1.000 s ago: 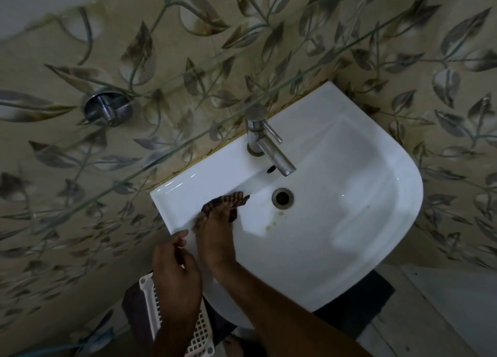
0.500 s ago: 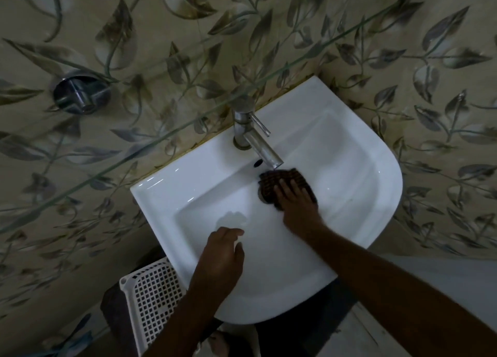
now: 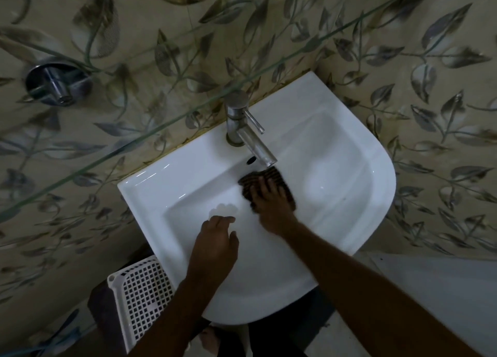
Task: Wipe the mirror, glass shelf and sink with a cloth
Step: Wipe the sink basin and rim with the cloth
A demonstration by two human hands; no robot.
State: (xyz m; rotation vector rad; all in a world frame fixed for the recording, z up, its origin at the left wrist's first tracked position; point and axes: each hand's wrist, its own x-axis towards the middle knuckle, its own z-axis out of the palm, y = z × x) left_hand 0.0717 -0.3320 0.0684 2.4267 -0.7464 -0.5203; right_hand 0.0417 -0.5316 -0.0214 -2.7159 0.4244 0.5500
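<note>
A white sink (image 3: pixel 349 184) hangs on a leaf-patterned tiled wall. My right hand (image 3: pixel 271 206) presses a dark striped cloth (image 3: pixel 271 175) flat against the basin floor, just below the spout of the steel tap (image 3: pixel 242 125); the cloth covers the drain. My left hand (image 3: pixel 215 243) rests on the basin's near left slope, fingers loosely curled, holding nothing. The glass shelf (image 3: pixel 161 125) runs as a thin greenish edge diagonally above the sink. No mirror is in view.
A chrome wall fitting (image 3: pixel 57 83) sits at the left under the glass shelf. A white perforated plastic basket (image 3: pixel 137 297) stands on the floor beside the sink's left front. Pale floor shows at the lower right.
My right hand swept the cloth from the basin's left side to the drain under the tap, then shifted slightly left. My left hand moved from the rim into the basin.
</note>
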